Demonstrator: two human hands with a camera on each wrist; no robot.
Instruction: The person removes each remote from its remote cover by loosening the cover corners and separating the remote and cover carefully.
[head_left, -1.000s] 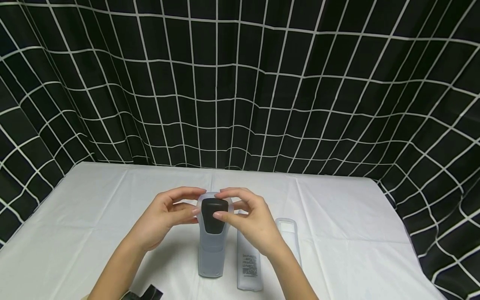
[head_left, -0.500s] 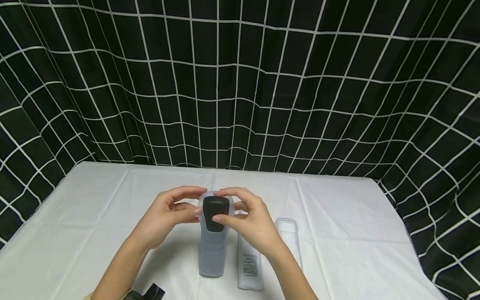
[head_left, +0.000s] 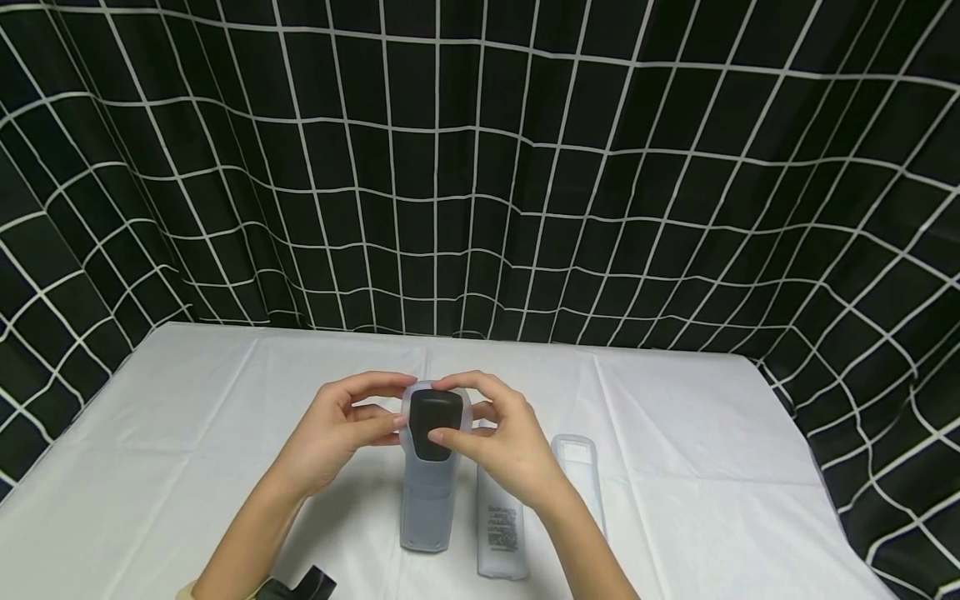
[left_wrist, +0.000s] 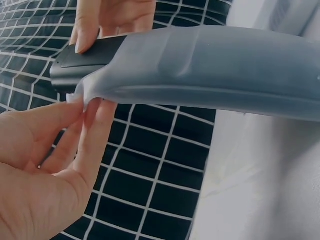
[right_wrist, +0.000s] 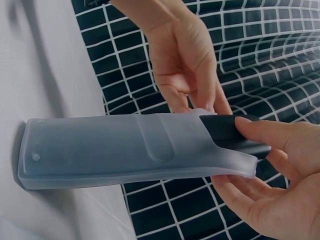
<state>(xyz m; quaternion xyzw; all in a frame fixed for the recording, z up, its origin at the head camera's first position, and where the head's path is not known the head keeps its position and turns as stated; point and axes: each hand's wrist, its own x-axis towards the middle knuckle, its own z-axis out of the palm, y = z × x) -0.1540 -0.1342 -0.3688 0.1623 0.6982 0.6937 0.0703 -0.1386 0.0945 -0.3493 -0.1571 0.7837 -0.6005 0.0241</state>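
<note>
A: What takes up the most room?
B: A black curtain (head_left: 465, 179) with a white grid, hanging behind everything and down both sides. In front of it is the counter (head_left: 712, 475), under a creased white cloth.
A: And the case (head_left: 427, 508)?
B: The cloudy, translucent one is between the two hands, near the middle. Its upper end is raised; its lower end looks to rest on the cloth.
A: Anything beside it?
B: A printed cover (head_left: 501, 533) lies just to the right, and another cover (head_left: 582, 475) lies beyond that, partly behind the right forearm.
A: How is the left hand (head_left: 326, 437)?
B: Pinching the rim of the case, thumb against fingers, at the open end.
A: The right hand (head_left: 498, 442)?
B: Its thumb presses on the black device (head_left: 437, 417) while its fingers curl behind the case, so both are gripped between them.
A: Where does the device sit?
B: In the upper end of the case, its black face exposed at the opening. How far down it reaches inside, I can't tell.
</note>
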